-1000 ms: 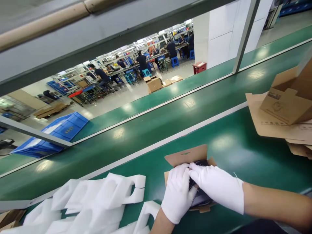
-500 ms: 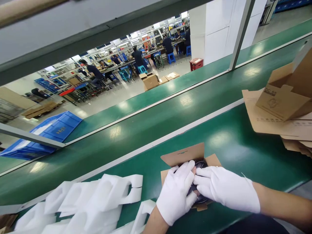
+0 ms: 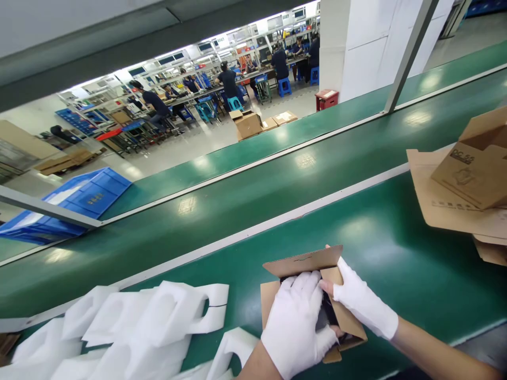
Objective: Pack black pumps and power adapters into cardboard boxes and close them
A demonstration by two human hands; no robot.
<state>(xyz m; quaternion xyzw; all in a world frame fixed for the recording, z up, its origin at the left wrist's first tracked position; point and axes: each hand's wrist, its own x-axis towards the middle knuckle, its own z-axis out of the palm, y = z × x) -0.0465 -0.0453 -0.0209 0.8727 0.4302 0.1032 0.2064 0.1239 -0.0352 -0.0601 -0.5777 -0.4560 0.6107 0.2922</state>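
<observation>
An open cardboard box (image 3: 303, 262) stands on the green work surface with its flaps up and dark contents partly visible inside. My left hand (image 3: 299, 322), in a white glove, reaches over the opening with its fingers spread down into the box; what lies beneath its palm is hidden. At the box's right side, my right hand (image 3: 362, 301), also gloved with bare fingertips, grips the cardboard wall and flap between thumb and fingers.
White foam pieces (image 3: 154, 316) are piled at the lower left. Flattened and folded cartons (image 3: 459, 195) lie at the right. Beyond the pale divider runs a green belt (image 3: 229, 195), with a blue crate (image 3: 91, 198) at far left. People sit at distant benches.
My right hand has moved from over the box's contents to its right wall and flap. My left hand has flattened over the opening. The camera view has shifted slightly.
</observation>
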